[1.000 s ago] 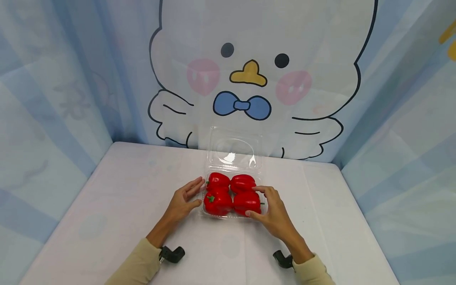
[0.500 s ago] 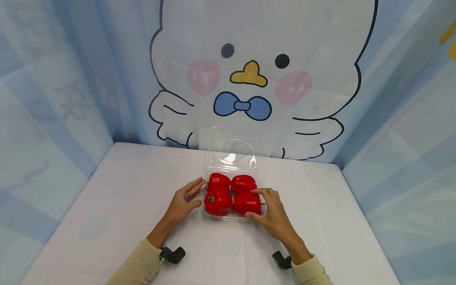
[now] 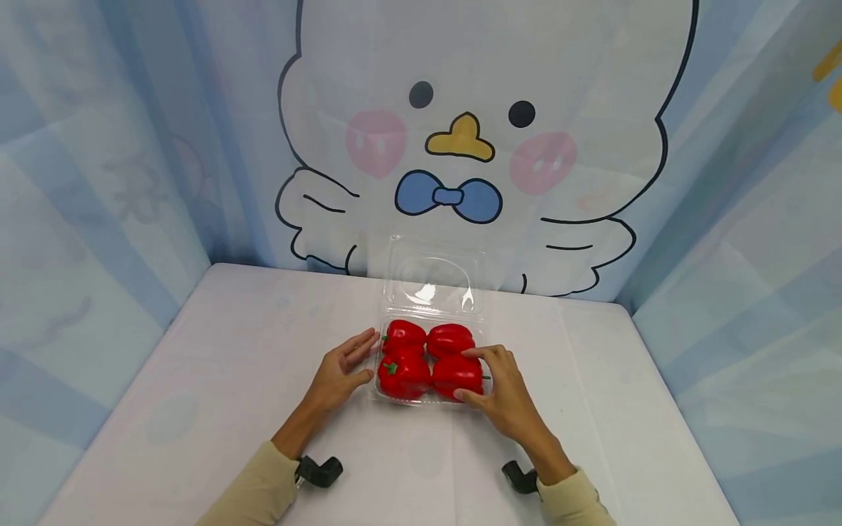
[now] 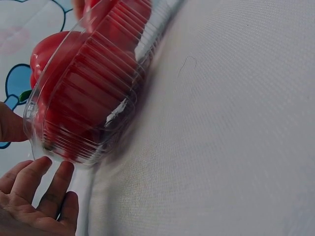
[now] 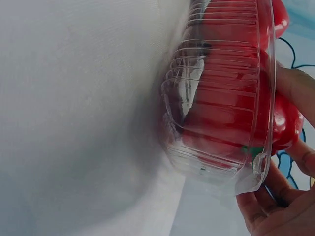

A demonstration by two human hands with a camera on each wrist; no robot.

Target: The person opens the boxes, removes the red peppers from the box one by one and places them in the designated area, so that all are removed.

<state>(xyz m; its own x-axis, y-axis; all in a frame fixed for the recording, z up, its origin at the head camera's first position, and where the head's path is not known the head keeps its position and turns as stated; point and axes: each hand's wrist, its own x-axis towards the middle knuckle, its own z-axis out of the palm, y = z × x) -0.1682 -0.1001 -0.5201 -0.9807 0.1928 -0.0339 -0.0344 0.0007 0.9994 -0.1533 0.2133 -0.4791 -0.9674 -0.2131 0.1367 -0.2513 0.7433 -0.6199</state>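
A clear plastic clamshell box [image 3: 430, 400] sits on the table with its lid [image 3: 434, 274] raised at the back. It holds several red bell peppers: a front left pepper [image 3: 404, 376] with a green stem, a front right pepper [image 3: 454, 374], a back left pepper [image 3: 404, 336] and a back right pepper [image 3: 450, 340]. My right hand [image 3: 506, 394] pinches the front right pepper between thumb and index finger, other fingers outside the box wall. On the opposite side, my left hand [image 3: 335, 376] has its fingers extended along the box's left edge, fingertips right at the wall.
A white cloth covers the table [image 3: 197, 394]. Behind it hangs a curtain [image 3: 447, 44] printed with a white cartoon bird. Blue and white curtains also close off both sides. Black wrist mounts [image 3: 322, 471] show at the beige sleeves.
Almost nothing differs. The right index fingertip has slid slightly left and down over the front right pepper; the left hand and box hold their places.
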